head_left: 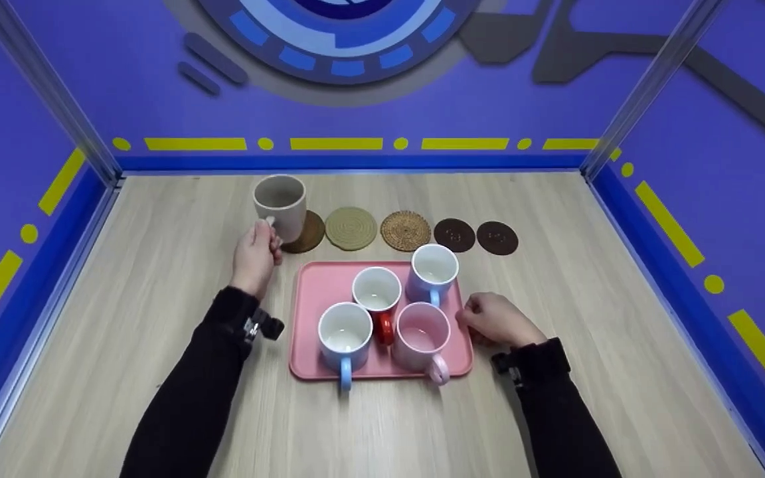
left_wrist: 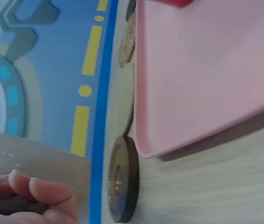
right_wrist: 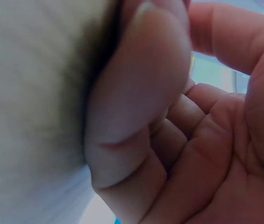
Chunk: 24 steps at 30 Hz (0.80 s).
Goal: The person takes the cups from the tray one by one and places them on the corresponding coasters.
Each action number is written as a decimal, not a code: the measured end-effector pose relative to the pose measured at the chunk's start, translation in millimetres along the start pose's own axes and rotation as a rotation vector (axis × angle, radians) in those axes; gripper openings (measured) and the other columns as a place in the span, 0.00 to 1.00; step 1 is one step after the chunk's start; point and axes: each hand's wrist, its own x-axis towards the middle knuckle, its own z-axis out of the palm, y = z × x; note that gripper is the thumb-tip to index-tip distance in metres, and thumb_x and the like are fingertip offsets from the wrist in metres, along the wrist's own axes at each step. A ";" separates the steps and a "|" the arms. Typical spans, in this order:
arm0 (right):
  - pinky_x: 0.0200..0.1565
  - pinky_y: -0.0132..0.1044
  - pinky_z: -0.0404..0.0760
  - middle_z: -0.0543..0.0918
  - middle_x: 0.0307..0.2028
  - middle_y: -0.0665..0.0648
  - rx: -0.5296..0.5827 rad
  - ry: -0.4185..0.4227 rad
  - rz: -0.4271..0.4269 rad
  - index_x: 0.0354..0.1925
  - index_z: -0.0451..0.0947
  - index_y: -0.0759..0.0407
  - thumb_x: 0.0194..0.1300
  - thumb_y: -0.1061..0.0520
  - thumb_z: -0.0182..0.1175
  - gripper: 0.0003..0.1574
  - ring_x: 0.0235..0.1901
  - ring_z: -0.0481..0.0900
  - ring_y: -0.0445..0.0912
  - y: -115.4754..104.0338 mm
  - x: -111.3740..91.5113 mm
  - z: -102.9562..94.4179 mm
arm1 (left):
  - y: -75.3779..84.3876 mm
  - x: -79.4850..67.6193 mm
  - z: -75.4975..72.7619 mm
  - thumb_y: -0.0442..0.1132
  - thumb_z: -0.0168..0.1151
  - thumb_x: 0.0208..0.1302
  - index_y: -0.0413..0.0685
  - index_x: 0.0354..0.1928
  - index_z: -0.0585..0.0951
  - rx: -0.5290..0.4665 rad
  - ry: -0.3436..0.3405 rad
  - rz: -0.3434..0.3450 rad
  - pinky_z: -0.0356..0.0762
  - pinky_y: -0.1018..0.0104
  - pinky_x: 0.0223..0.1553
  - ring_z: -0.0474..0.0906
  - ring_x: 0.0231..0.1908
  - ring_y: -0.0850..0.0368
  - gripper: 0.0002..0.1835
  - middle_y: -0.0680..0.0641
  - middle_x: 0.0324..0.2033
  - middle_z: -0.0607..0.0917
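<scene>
My left hand [head_left: 254,255] grips the handle of a beige-grey mug [head_left: 289,211], which appears tilted above the brown wooden coaster [head_left: 308,234] at the left end of a row. In the left wrist view the fingers curl around its handle, and the mug [left_wrist: 38,156] stands out beyond that coaster [left_wrist: 124,179]. Beside the right rim of a pink tray [head_left: 316,279], my right hand [head_left: 499,318] rests low on the table with loosely bent fingers and an empty palm. On the tray are two light-blue mugs [head_left: 344,335] [head_left: 432,272], a red mug [head_left: 377,292] and a pink mug [head_left: 422,335].
Right of the wooden coaster lie a green woven coaster [head_left: 350,228], a tan woven coaster [head_left: 406,230] and two dark brown coasters [head_left: 454,235] [head_left: 497,238]. Blue-purple panels [head_left: 356,119] enclose the wooden table [head_left: 621,345] at the back and sides.
</scene>
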 end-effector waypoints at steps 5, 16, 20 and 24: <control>0.23 0.33 0.76 0.80 0.22 0.52 0.025 -0.012 0.005 0.30 0.74 0.56 0.69 0.55 0.59 0.11 0.18 0.76 0.42 -1.0 0.0 1.4 | -13.7 21.1 5.5 0.48 0.35 0.89 0.48 0.34 0.67 -0.028 0.027 -0.004 0.67 0.73 0.27 0.65 0.23 0.64 0.21 0.55 0.24 0.67; 0.22 0.33 0.75 0.78 0.22 0.50 0.010 -0.002 -0.019 0.29 0.74 0.55 0.69 0.54 0.59 0.11 0.17 0.74 0.41 -1.0 0.0 2.0 | -33.9 36.4 12.4 0.48 0.35 0.89 0.48 0.34 0.66 -0.070 0.047 -0.025 0.65 0.73 0.28 0.64 0.23 0.64 0.21 0.55 0.25 0.67; 0.22 0.33 0.76 0.79 0.22 0.51 0.021 -0.003 -0.008 0.29 0.74 0.55 0.69 0.54 0.59 0.11 0.17 0.75 0.41 -0.2 -0.7 1.1 | -37.1 37.0 13.1 0.48 0.35 0.89 0.48 0.35 0.66 -0.066 0.042 -0.022 0.65 0.73 0.28 0.64 0.24 0.64 0.20 0.55 0.25 0.67; 0.22 0.32 0.75 0.80 0.21 0.52 0.032 -0.001 -0.012 0.30 0.74 0.55 0.69 0.55 0.58 0.10 0.17 0.76 0.42 1.7 -1.5 0.8 | -38.2 35.7 14.3 0.48 0.35 0.89 0.48 0.35 0.67 -0.048 0.034 -0.019 0.67 0.73 0.29 0.65 0.25 0.64 0.21 0.55 0.25 0.68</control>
